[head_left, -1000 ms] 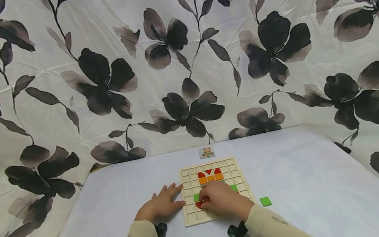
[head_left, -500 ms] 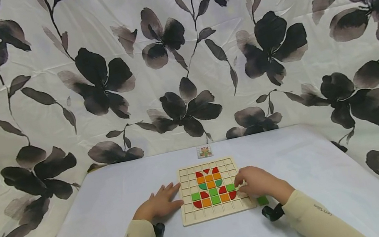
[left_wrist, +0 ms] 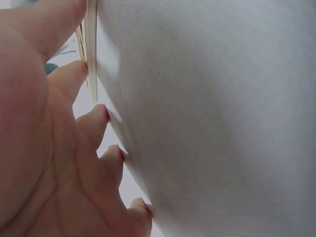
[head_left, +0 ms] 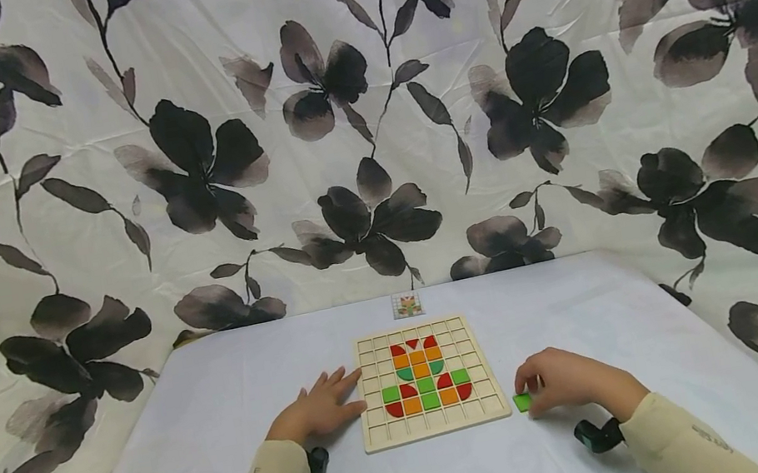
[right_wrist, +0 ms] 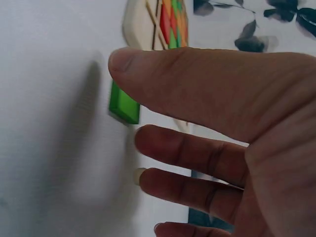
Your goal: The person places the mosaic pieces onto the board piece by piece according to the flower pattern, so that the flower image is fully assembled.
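Observation:
A square light wooden grid board [head_left: 384, 438] lies on the table, bearing red, orange and green tiles [head_left: 430, 401] in a flower-like pattern. My left hand [head_left: 316, 410] rests at the board's left edge with spread fingers; in the left wrist view its fingertips [left_wrist: 76, 74] touch that edge and the table. Right of the board lies a loose green square tile [head_left: 522, 402]. My right hand [head_left: 567, 379] is over it, thumb and forefinger on either side. In the right wrist view the thumb partly covers the green tile [right_wrist: 124, 104]; the forefinger is hidden behind it.
A small pattern card [head_left: 407, 304] lies at the table's far edge, behind the board. Beyond the white table [head_left: 588, 301] hangs a white cloth [head_left: 448, 199] with dark flowers. Each wrist carries a small black camera [head_left: 598, 434].
From over the board's lower rows, my right hand has moved right, off the board, to the loose green tile. The patterned tiles are now uncovered. My left hand stays at the edge.

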Tool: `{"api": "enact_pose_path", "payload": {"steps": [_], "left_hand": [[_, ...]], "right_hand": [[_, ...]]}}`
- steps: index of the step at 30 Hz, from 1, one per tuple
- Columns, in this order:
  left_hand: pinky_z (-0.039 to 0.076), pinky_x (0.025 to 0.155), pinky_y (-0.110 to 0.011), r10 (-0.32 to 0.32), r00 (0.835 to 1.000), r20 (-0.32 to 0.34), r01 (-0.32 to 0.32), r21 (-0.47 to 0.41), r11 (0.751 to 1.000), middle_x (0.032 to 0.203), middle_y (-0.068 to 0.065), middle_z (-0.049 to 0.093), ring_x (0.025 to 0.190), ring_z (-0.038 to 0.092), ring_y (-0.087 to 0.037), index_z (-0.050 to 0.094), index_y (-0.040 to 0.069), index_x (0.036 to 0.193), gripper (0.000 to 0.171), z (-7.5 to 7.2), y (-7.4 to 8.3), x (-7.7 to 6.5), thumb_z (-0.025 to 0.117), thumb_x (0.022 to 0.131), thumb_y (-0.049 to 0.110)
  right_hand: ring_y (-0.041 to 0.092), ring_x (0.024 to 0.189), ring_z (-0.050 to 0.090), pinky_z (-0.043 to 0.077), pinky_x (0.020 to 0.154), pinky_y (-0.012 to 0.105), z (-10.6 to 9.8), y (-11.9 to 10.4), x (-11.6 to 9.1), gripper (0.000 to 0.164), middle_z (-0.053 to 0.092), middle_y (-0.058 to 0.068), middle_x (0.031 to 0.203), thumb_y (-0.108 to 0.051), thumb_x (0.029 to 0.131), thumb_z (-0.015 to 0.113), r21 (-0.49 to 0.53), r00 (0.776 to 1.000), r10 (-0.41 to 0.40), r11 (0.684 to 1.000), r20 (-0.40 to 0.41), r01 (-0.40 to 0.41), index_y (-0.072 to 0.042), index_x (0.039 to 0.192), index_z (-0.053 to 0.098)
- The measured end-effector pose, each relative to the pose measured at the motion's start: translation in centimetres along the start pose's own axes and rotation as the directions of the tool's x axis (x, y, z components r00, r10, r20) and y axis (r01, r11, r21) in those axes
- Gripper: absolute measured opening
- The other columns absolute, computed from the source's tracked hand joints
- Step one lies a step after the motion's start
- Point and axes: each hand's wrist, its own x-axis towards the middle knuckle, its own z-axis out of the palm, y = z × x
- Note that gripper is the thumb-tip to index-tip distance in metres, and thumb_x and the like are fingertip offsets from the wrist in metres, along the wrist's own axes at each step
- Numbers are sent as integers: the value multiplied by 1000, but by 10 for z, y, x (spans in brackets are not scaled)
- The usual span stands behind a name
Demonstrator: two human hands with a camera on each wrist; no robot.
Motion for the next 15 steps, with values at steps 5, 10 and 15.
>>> {"api": "enact_pose_path", "payload": {"steps": [5, 10, 15], "left_hand": [[11, 113, -70, -16, 1000, 2, 16, -3, 1000, 159, -12, 28, 148, 17, -43, 34, 25, 151, 69, 2, -2, 1, 55, 92, 53], [11, 113, -70, -23, 1000, 1, 23, -8, 1000, 159, -11, 28, 148, 17, -43, 35, 26, 151, 70, 4, -3, 2, 56, 91, 55], [11, 113, -70, -25, 1000, -5, 25, -6, 1000, 159, -10, 29, 148, 17, -42, 34, 27, 151, 69, 3, -1, 1, 56, 91, 55]], "right_hand": [[14, 80, 51, 45, 74, 35, 6, 1, 0, 22, 60, -6, 81, -16, 72, 84, 2, 999, -32, 999, -13, 32, -21, 89, 71], [13, 79, 51, 45, 74, 34, 8, 1, 2, 21, 59, -6, 82, -15, 72, 84, -12, 998, -54, 998, -24, 54, -20, 88, 71], [14, 82, 52, 47, 75, 35, 7, 0, 3, 19, 59, -7, 85, -15, 73, 83, -15, 997, -66, 998, -37, 66, -20, 88, 71]]}}
